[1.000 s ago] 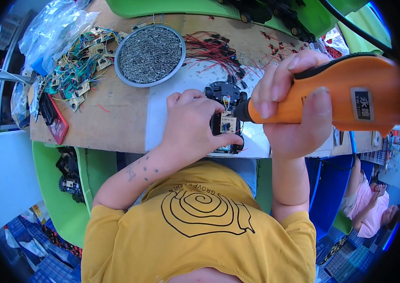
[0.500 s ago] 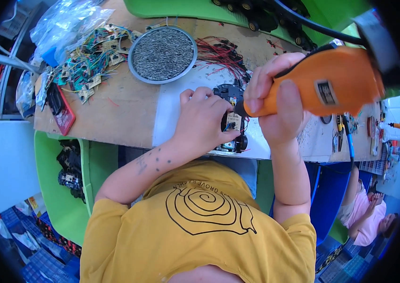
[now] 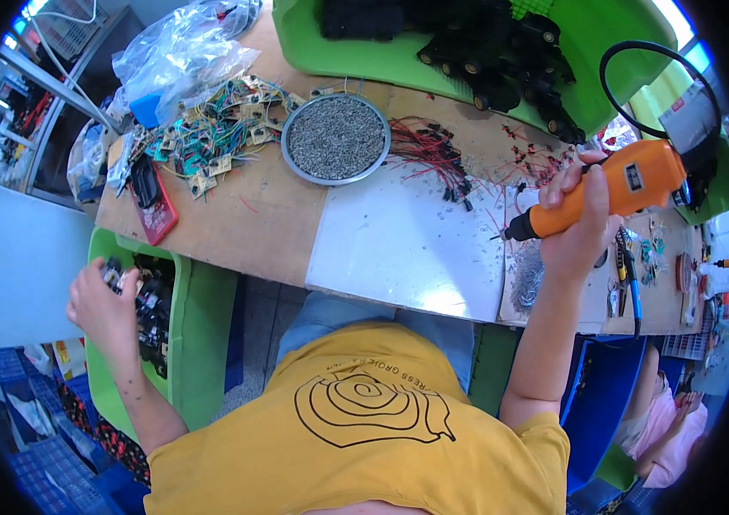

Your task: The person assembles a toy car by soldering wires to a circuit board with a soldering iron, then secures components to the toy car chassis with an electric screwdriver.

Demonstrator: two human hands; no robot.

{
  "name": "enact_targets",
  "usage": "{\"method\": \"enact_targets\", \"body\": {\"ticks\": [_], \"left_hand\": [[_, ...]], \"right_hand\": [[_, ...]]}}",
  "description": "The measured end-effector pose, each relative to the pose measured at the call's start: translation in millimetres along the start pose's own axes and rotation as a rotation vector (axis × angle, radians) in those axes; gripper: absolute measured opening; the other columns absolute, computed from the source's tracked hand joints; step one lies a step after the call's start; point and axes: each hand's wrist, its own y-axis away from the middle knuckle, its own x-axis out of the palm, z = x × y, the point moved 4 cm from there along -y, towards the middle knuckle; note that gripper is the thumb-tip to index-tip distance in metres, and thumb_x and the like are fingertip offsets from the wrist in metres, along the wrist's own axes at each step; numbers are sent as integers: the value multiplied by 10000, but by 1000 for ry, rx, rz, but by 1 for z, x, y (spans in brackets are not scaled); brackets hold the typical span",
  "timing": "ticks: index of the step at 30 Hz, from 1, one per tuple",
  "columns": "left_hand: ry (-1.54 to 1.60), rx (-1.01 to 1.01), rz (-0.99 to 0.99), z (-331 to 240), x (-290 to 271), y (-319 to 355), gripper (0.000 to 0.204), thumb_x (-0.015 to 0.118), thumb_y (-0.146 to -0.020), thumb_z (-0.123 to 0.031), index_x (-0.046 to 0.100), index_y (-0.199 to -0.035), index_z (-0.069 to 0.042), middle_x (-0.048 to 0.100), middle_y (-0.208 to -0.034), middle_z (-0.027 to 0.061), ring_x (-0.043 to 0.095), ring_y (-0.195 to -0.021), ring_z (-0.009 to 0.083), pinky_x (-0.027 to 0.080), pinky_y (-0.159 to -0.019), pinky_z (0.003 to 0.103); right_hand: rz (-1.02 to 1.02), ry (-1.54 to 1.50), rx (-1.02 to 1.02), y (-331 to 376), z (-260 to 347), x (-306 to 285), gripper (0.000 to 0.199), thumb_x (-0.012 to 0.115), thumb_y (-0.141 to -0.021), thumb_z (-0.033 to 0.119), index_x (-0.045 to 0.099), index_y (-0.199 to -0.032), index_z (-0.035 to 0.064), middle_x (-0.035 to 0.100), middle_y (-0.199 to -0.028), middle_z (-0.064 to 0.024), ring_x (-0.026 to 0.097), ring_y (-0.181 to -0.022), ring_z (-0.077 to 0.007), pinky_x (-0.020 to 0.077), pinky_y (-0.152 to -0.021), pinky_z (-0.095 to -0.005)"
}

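My right hand [image 3: 577,236] is wrapped round an orange electric screwdriver [image 3: 639,180], raised over the right part of the bench. Its black nose and thin bit point left, above a white sheet [image 3: 407,249]. At the far left, my left hand [image 3: 105,305] reaches into a green bin [image 3: 197,343]. Its fingers and thumb curve round a small black chassis [image 3: 113,275] with a pale board, partly hidden by the hand. More black chassis [image 3: 154,313] with wheels and boards lie in that bin.
A round metal dish [image 3: 336,140] of small screws stands on the bench [image 3: 270,223]. Wired circuit boards [image 3: 210,142] heap left of it; red-wired parts [image 3: 437,154] lie right. A large green bin [image 3: 339,64] holds black wheeled parts. A red-edged phone-like object [image 3: 154,206] lies near the edge.
My left hand has moved from the bench to the left bin, and the chassis is gone from the white sheet. The screwdriver has moved right and away from where the chassis lay.
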Motion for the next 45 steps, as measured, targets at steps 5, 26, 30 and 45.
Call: {"method": "enact_targets", "body": {"ticks": [5,26,30,45], "left_hand": [[892,421,87,-131,-12,-38,329,741,-765,-150,645,-1057,-34,637,-970,125,582,-979,300,448,-869,382],[709,1083,-250,-501,-4,-80,816,783,-643,-143,412,-1359,-19,605,-1055,82,533,-1017,262,359,-855,402],[866,1015,-163,-467,-22,-76,824,791,-624,-154,421,-1348,-17,616,-1004,72,535,-1010,264,348,-863,409],[887,1181,270,-288,-43,75,554,762,-691,-302,605,-1148,-30,529,-868,62,490,-859,245,369,-796,410]], "right_hand": [[-151,226,-67,-11,-5,-17,271,661,-872,120,559,-1097,10,568,-772,-28,578,-668,-112,484,-623,-261],[-328,745,-211,5,5,-67,566,663,-851,4,387,-1345,-3,541,-1224,-114,568,-1060,-182,438,-945,-321],[-420,873,-478,22,5,-56,440,650,-848,4,487,-1257,-6,578,-1141,-120,583,-955,-204,454,-844,-339],[281,1450,272,32,-96,-13,241,682,-809,192,601,-974,36,663,-786,-120,643,-793,-331,491,-681,-427]]}}
